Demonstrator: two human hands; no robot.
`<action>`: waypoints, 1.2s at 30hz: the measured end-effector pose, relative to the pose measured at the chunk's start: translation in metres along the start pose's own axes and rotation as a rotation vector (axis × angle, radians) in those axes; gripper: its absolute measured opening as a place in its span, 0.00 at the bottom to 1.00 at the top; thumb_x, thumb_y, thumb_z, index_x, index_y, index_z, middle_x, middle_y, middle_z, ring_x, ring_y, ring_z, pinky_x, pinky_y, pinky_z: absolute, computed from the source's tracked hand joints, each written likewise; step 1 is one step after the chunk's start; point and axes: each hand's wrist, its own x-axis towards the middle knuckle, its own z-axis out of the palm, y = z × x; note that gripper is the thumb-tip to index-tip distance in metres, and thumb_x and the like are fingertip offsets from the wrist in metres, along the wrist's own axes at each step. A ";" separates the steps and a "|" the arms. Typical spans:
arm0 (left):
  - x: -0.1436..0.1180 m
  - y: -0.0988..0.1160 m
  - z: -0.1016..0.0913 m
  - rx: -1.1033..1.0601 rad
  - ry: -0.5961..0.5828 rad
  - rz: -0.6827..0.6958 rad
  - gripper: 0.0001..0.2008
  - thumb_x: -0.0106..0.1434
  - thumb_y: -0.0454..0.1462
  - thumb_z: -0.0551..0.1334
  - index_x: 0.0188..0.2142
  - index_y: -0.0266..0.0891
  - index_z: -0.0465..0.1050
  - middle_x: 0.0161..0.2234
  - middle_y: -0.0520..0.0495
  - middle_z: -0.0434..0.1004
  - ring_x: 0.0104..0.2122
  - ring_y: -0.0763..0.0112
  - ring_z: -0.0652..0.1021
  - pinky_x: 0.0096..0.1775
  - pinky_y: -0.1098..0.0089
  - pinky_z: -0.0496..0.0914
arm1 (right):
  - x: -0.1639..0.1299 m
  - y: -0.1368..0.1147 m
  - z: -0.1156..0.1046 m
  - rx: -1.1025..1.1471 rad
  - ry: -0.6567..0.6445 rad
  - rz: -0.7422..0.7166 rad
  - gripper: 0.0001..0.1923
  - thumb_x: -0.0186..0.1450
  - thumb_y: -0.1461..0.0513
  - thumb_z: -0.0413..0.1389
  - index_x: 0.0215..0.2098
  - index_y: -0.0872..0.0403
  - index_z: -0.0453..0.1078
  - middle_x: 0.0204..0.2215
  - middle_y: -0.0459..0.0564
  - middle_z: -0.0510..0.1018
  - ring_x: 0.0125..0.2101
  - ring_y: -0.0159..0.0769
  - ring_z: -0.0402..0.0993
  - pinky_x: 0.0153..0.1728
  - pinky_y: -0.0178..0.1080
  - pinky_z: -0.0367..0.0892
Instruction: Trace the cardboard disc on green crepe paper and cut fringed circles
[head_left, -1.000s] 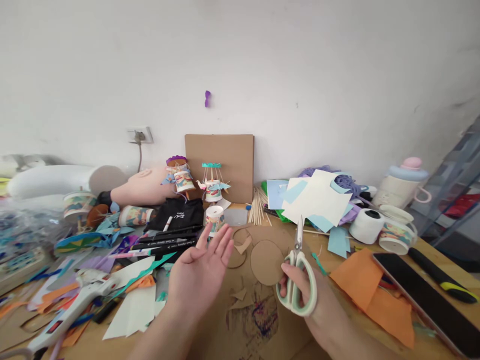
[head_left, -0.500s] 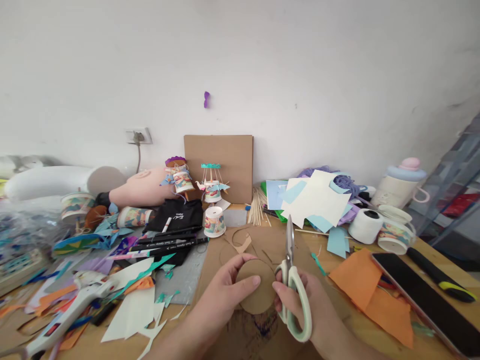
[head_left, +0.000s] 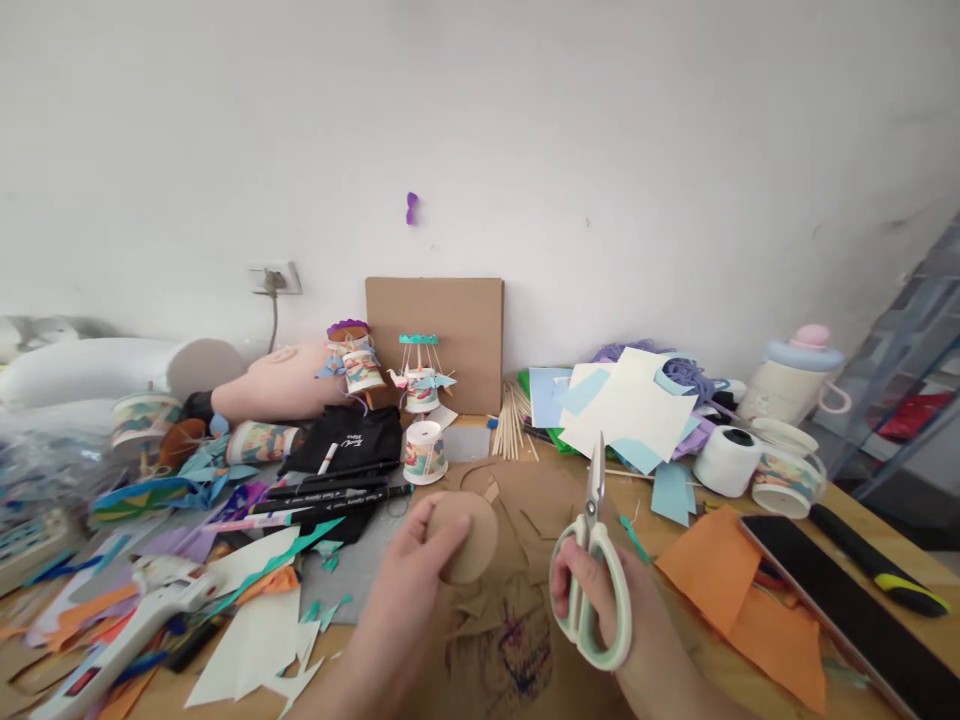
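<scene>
A cardboard disc (head_left: 466, 535) is held left of the scissors (head_left: 592, 570) above the counter (head_left: 877, 510); markers (head_left: 334, 482) lie further left, a paper cup (head_left: 424, 452) behind, a phone (head_left: 847, 600) far right.

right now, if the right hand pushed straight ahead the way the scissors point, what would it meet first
Probably the pale paper sheets piled near the wall. The right hand holds the scissors with closed blades aimed away from the person, bare cardboard lying under the tip. Depth is hard to judge.
</scene>
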 end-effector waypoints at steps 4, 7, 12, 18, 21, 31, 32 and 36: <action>0.013 0.009 -0.013 -0.113 0.266 0.151 0.19 0.47 0.38 0.68 0.41 0.40 0.74 0.37 0.48 0.79 0.34 0.65 0.78 0.30 0.71 0.70 | -0.001 -0.003 -0.002 -0.001 0.061 -0.011 0.30 0.54 0.37 0.57 0.20 0.55 0.66 0.14 0.44 0.70 0.15 0.27 0.64 0.16 0.30 0.60; 0.018 0.016 -0.019 -0.127 0.368 0.233 0.15 0.48 0.38 0.67 0.38 0.42 0.73 0.36 0.52 0.77 0.33 0.68 0.76 0.28 0.74 0.68 | -0.001 -0.010 -0.002 0.024 0.092 -0.002 0.29 0.53 0.38 0.59 0.19 0.55 0.65 0.15 0.44 0.70 0.16 0.28 0.65 0.17 0.30 0.60; 0.017 0.026 -0.018 -0.069 0.381 0.344 0.15 0.50 0.41 0.67 0.37 0.43 0.70 0.37 0.53 0.76 0.36 0.69 0.76 0.35 0.71 0.70 | 0.001 -0.013 -0.003 0.028 0.091 0.000 0.28 0.55 0.39 0.58 0.20 0.55 0.65 0.14 0.44 0.69 0.16 0.27 0.63 0.17 0.30 0.60; 0.030 0.025 -0.029 0.557 0.161 0.340 0.19 0.51 0.46 0.62 0.41 0.39 0.71 0.40 0.42 0.79 0.41 0.56 0.77 0.42 0.61 0.70 | 0.007 -0.009 -0.008 0.039 0.107 -0.048 0.25 0.57 0.42 0.58 0.21 0.55 0.66 0.16 0.44 0.70 0.17 0.28 0.64 0.17 0.30 0.59; 0.037 0.026 -0.037 0.946 0.038 0.249 0.17 0.51 0.41 0.59 0.40 0.38 0.74 0.41 0.40 0.80 0.42 0.53 0.77 0.46 0.58 0.68 | 0.010 -0.007 -0.009 0.055 0.114 -0.039 0.24 0.57 0.44 0.59 0.22 0.55 0.66 0.16 0.44 0.70 0.17 0.28 0.65 0.17 0.31 0.59; 0.054 0.029 -0.003 1.115 -0.158 0.058 0.10 0.45 0.31 0.60 0.24 0.42 0.80 0.19 0.51 0.77 0.21 0.65 0.74 0.27 0.68 0.67 | 0.011 -0.007 -0.006 0.119 0.127 -0.037 0.24 0.54 0.43 0.62 0.24 0.55 0.66 0.18 0.44 0.72 0.18 0.30 0.68 0.18 0.32 0.61; 0.060 0.027 0.000 1.122 -0.148 0.051 0.10 0.47 0.32 0.61 0.27 0.41 0.80 0.18 0.51 0.75 0.18 0.66 0.72 0.25 0.69 0.66 | 0.011 -0.007 -0.006 0.115 0.128 -0.044 0.24 0.54 0.43 0.62 0.23 0.55 0.66 0.18 0.44 0.72 0.18 0.30 0.68 0.18 0.32 0.61; 0.086 0.019 0.001 1.145 -0.050 0.129 0.16 0.53 0.35 0.62 0.42 0.39 0.78 0.25 0.48 0.79 0.24 0.65 0.76 0.27 0.69 0.68 | 0.011 -0.009 -0.008 0.099 0.132 -0.077 0.24 0.54 0.43 0.61 0.23 0.54 0.66 0.18 0.44 0.73 0.18 0.31 0.69 0.18 0.33 0.62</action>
